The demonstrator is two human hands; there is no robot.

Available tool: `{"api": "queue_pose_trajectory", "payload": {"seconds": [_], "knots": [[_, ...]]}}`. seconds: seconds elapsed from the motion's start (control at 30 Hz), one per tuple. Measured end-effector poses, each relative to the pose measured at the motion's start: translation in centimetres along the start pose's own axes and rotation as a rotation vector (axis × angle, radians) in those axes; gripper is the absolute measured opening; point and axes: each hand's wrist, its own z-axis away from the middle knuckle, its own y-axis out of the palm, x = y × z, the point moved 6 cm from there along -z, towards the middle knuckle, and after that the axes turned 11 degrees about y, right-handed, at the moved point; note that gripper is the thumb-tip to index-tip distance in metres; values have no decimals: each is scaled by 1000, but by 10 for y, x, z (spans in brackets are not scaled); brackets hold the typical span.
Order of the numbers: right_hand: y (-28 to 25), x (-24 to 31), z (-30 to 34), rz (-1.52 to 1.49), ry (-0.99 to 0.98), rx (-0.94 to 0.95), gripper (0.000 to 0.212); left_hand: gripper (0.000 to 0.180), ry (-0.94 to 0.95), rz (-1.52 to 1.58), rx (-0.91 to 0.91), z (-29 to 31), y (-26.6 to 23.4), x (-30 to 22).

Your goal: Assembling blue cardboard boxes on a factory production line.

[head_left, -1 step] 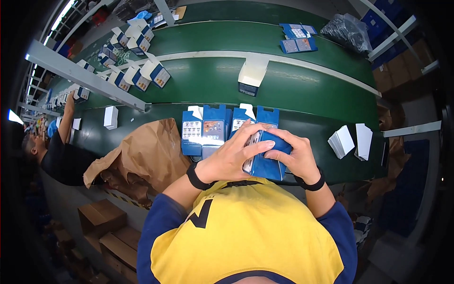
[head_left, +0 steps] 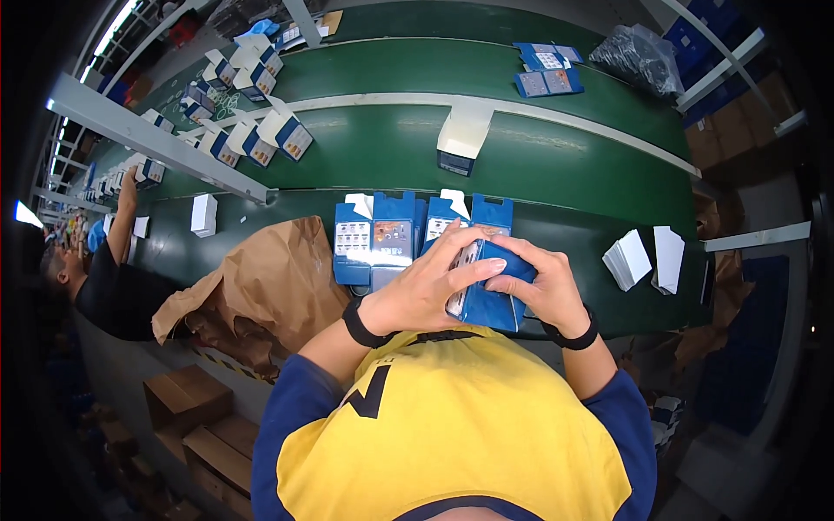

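Observation:
In front of my chest is a small blue printed carton (head_left: 489, 306), held between both hands. My left hand (head_left: 426, 280) grips its left side, with the thumb lying across the top. From the right, my right hand (head_left: 549, 285) wraps round it, its thumb bent against the blue face. The far fingertips are partly hidden behind the carton. Just beyond my hands, flattened blue and white cartons (head_left: 393, 236) lie on the green bench (head_left: 573, 230). Another flat carton (head_left: 492, 211) shows partly behind my fingers.
An open-topped carton (head_left: 458, 143) stands on the green conveyor (head_left: 373, 143), with several more (head_left: 287, 135) at left. White card stacks (head_left: 627, 260) lie right. Brown paper (head_left: 269, 269) bulges over the bench edge, below a metal bar (head_left: 165, 143). A co-worker (head_left: 113, 278) reaches in at far left.

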Motion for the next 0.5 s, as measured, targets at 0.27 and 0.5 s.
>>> {"api": "queue_pose_trajectory", "payload": {"seconds": [0.27,0.5], "knots": [[1,-3,2,62,39,90,50,94,17,70,-22,0,3,2],[-5,33,1,344,-157,-67,48,102,-110,-44,-182,2,15,9]]}}
